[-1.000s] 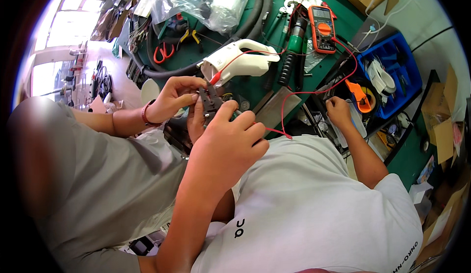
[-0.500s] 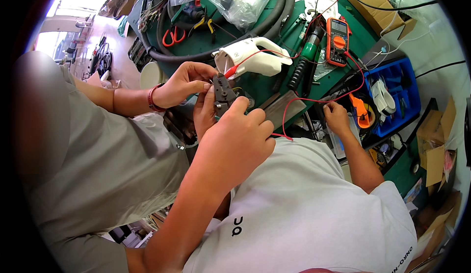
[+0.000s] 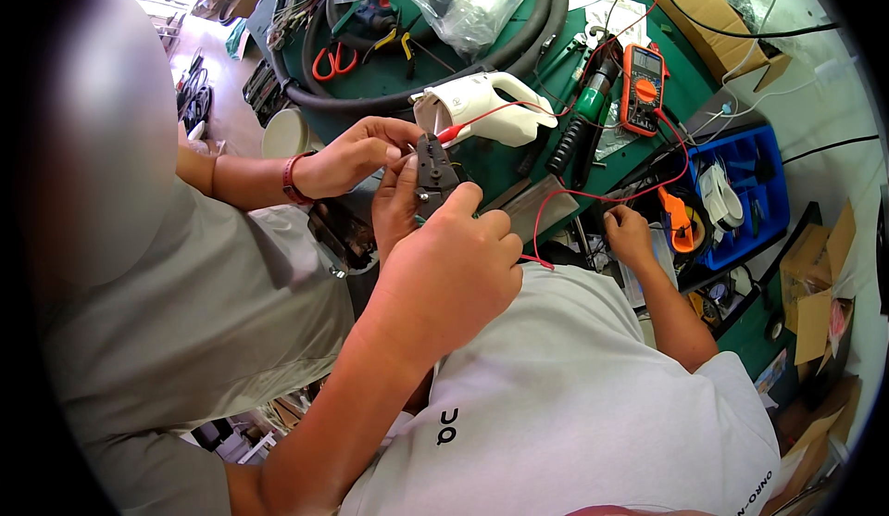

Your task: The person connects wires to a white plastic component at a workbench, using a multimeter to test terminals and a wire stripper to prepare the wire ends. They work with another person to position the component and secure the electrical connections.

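Note:
My left hand (image 3: 396, 208) is closed beside the jaws of dark grey crimping pliers (image 3: 435, 169), its fingertips pinched together. What they hold is too small to make out, and the forearm is mostly hidden. Another person's hand (image 3: 454, 270) grips the pliers from above, crossing over my left arm. That person's other hand (image 3: 356, 157), with a red wristband, pinches something thin at the same spot. A red clip (image 3: 450, 133) on a red lead touches the work area. My right hand (image 3: 632, 236) lies curled at the bench edge by a clear plastic box; its grip is unclear.
Behind the pliers lies a white appliance housing (image 3: 477, 108). An orange multimeter (image 3: 641, 90), a green-and-black tool (image 3: 585, 108) and a thick black hose (image 3: 319, 104) share the green bench. Right are a blue bin (image 3: 778, 182) and an orange clamp (image 3: 680, 220). Red lead (image 3: 593, 188) crosses ahead of me.
The view has shifted slightly, and the other person's head has come a little further in from the left. All hands stay around the pliers or bench edge much as before.

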A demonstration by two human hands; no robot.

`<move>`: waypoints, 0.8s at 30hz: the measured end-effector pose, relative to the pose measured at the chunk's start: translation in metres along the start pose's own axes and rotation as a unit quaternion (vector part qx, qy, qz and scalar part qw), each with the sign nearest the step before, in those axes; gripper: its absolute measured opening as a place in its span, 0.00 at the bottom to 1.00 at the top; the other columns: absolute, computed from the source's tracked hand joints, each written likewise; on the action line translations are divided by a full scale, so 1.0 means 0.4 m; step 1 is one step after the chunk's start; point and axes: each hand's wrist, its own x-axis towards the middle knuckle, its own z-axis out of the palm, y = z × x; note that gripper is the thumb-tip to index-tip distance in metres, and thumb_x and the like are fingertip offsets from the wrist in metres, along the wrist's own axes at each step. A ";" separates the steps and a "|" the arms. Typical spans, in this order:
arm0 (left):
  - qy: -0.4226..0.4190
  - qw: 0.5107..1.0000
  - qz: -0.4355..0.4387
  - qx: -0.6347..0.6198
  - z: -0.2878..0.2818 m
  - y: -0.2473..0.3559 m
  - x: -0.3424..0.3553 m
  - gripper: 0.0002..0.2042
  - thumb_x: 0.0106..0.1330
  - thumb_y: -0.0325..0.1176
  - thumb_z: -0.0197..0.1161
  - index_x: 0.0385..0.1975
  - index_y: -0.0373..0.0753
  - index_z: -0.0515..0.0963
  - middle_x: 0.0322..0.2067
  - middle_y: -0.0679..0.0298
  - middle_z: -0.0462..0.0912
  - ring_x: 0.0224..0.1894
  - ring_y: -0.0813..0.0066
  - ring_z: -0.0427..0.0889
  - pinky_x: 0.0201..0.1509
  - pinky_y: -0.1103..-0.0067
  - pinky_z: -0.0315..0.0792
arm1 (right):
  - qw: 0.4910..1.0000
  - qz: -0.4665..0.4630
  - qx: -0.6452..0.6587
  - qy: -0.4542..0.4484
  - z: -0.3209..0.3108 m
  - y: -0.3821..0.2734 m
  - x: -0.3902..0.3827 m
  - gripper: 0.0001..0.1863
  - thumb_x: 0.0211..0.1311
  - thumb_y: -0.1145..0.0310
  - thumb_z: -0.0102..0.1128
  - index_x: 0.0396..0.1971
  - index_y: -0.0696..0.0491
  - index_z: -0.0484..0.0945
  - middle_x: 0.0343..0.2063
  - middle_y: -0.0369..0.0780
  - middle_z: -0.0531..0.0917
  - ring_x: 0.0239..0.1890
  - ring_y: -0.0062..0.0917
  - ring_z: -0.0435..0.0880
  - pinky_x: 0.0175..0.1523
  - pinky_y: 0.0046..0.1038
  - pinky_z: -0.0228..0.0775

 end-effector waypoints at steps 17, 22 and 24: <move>0.071 0.996 0.004 -0.047 -0.095 -0.041 -0.028 0.04 0.41 0.28 0.63 0.11 0.47 0.77 0.17 0.76 0.73 0.30 0.79 0.74 0.44 0.80 0.67 | 0.989 -0.117 0.077 -0.043 -0.048 -0.165 -0.027 0.11 0.62 0.67 0.54 0.37 0.59 0.79 0.25 0.48 0.82 0.30 0.36 0.83 0.37 0.33 0.72; -0.012 0.999 0.028 -0.020 -0.087 -0.033 -0.028 0.04 0.42 0.28 0.65 0.13 0.49 0.80 0.18 0.78 0.74 0.31 0.79 0.73 0.41 0.83 0.66 | 0.916 -0.257 0.264 -0.157 -0.041 -0.383 -0.105 0.15 0.62 0.71 0.55 0.48 0.59 0.73 0.38 0.44 0.81 0.37 0.29 0.82 0.44 0.29 0.74; -0.038 0.999 0.013 -0.011 -0.076 -0.020 -0.041 0.04 0.42 0.28 0.66 0.14 0.49 0.80 0.19 0.78 0.75 0.32 0.78 0.73 0.41 0.82 0.66 | 0.867 -0.300 0.313 -0.243 -0.027 -0.477 -0.149 0.18 0.59 0.74 0.56 0.50 0.58 0.70 0.42 0.44 0.79 0.42 0.30 0.80 0.47 0.30 0.73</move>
